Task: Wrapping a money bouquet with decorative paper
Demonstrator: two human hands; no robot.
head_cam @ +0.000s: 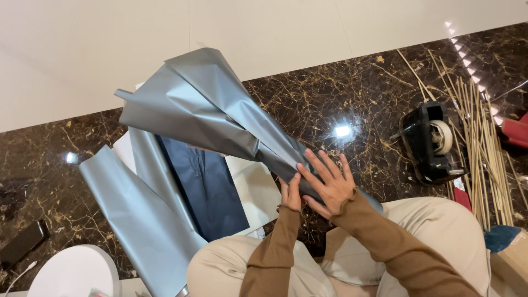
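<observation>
Grey wrapping paper (220, 118) is gathered into a cone, its neck clamped by the left hand (290, 193), right hand (328, 182) fingers spread flat to steady it.

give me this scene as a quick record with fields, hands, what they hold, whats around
left hand: grips the narrow end of the grey paper cone from below
right hand: laid flat over the same narrow end, fingers spread
cone: flares open up and to the left
floor: dark marble
left of lap: loose grey sheets, dark blue sheet
right: black tape dispenser, bundle of thin sticks
</observation>
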